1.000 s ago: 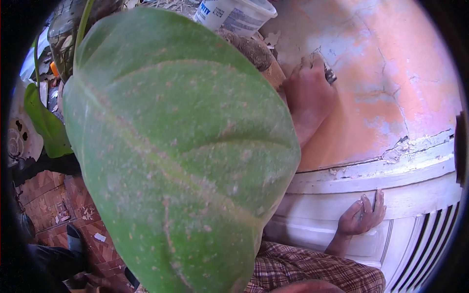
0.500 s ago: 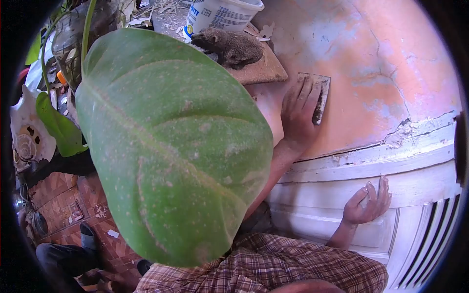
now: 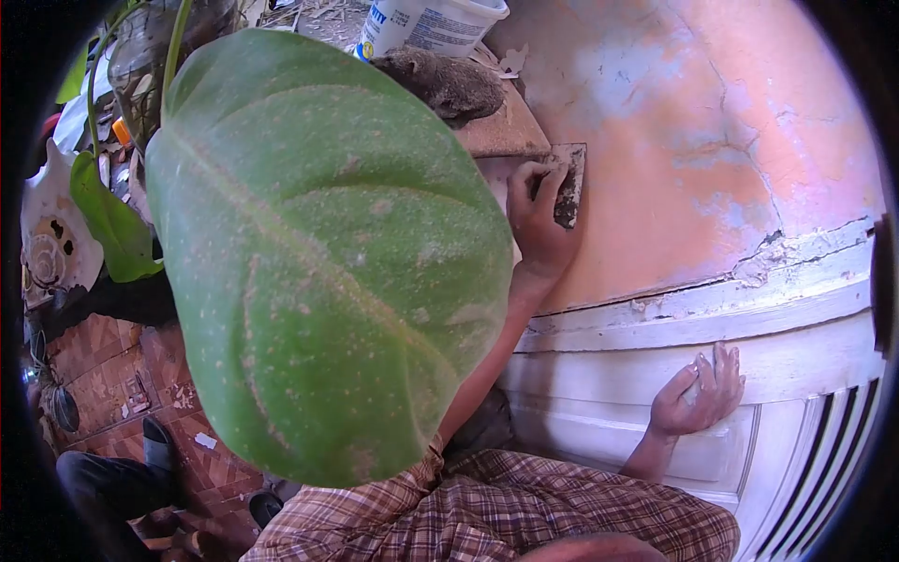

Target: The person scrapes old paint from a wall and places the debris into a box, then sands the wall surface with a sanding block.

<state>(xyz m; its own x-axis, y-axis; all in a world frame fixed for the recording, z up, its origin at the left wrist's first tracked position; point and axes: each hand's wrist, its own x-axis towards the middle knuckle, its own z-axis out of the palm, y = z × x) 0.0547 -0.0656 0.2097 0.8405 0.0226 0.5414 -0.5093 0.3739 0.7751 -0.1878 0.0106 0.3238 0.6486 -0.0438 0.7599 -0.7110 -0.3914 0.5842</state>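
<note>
Head camera: the left hand [image 3: 547, 229] is clamped on a flat block [image 3: 572, 170], which juts out just right of it at the stained wall [image 3: 646, 178]; the right hand [image 3: 695, 396] lies uncurled at the white panel [image 3: 801, 365].

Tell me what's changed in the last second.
Your left hand and its flat rectangular tool moved down, then left in the picture, across the orange wall, to beside the wooden board. The fingers, straighter half a second ago, are now bent. The big green leaf covers less of the view. Your right hand stays by the white panel; the putty tub remains.
</note>
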